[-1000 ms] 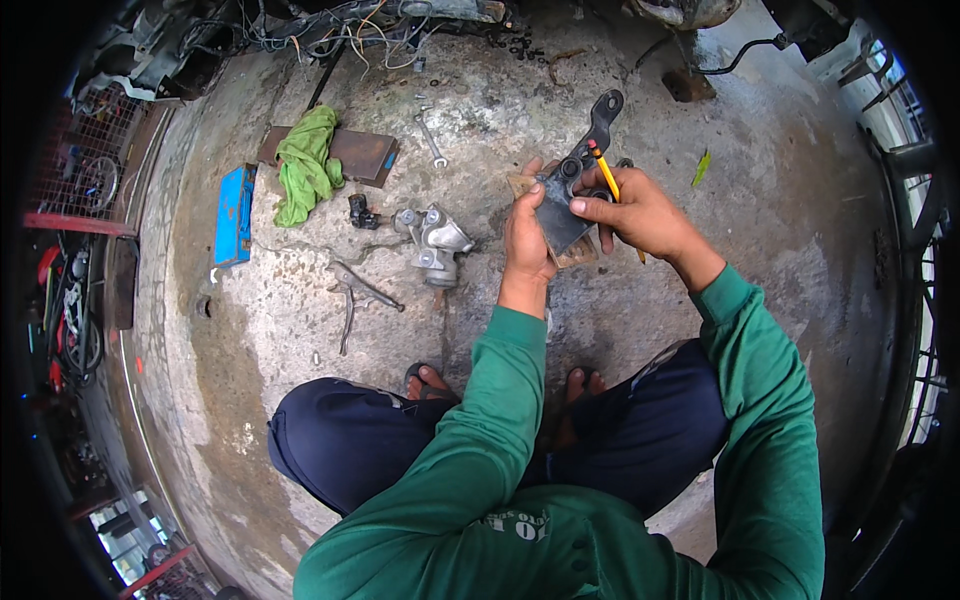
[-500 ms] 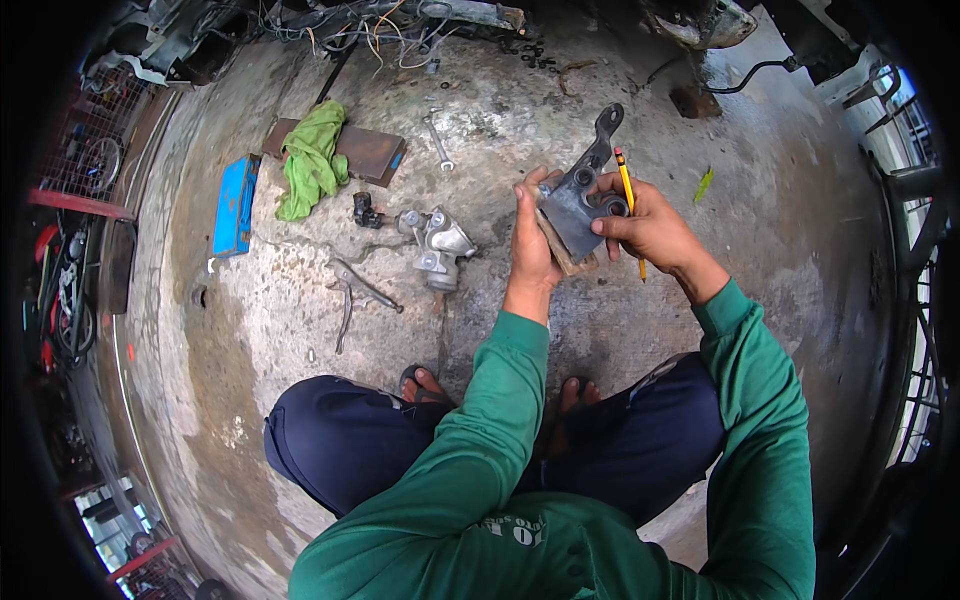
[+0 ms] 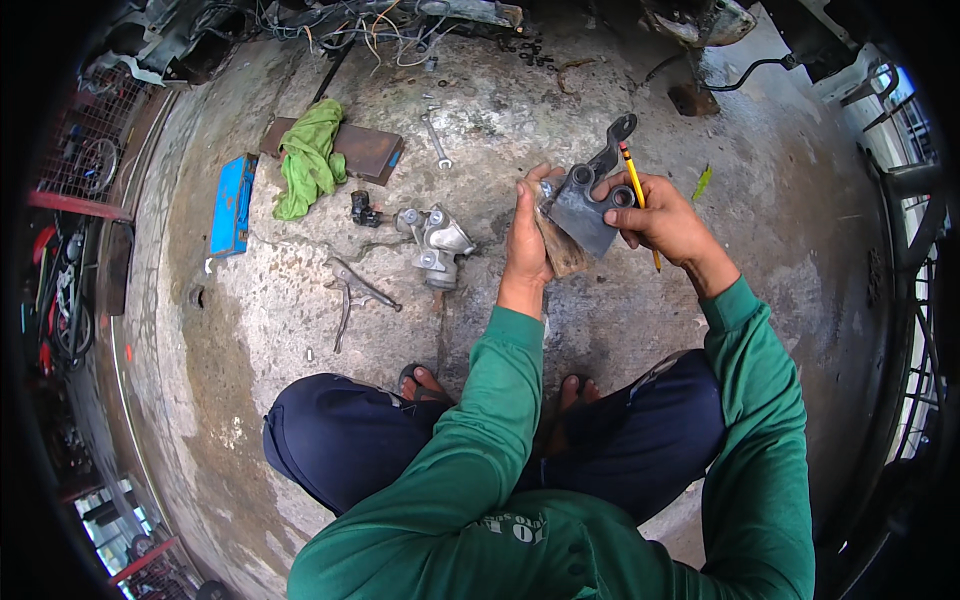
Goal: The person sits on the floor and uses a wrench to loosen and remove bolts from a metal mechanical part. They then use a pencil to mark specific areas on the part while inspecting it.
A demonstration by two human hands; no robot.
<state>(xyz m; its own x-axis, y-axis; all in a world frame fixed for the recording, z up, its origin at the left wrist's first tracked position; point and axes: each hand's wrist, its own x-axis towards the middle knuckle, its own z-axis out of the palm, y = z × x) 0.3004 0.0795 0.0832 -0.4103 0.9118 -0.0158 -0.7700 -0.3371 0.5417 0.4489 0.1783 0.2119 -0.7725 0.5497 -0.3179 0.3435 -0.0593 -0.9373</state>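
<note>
My right hand [image 3: 655, 222] grips a dark metal bracket [image 3: 585, 225] with round holes and a long arm ending in an eyelet. A yellow pencil [image 3: 640, 180] with a red end is tucked between the same hand's fingers, pointing down. Beneath the bracket, my left hand [image 3: 526, 238] is wrapped round a flat, worn brown plate [image 3: 562, 250], whether wood or rusty metal I cannot tell. The bracket overlaps this plate and hides part of it and some left fingers.
On the concrete floor lie a silver metal housing [image 3: 440, 240], a small black part [image 3: 364, 209], locking pliers [image 3: 350, 293] and a wrench [image 3: 437, 140]. Farther left are a green cloth [image 3: 310, 160] on a brown slab [image 3: 370, 152] and a blue case [image 3: 233, 206]. Loose wires [image 3: 385, 35] hang at the far edge.
My right hand has shifted the bracket slightly right and turned it, together with the pencil. More of the brown plate shows beneath. My left hand has moved a little left.
</note>
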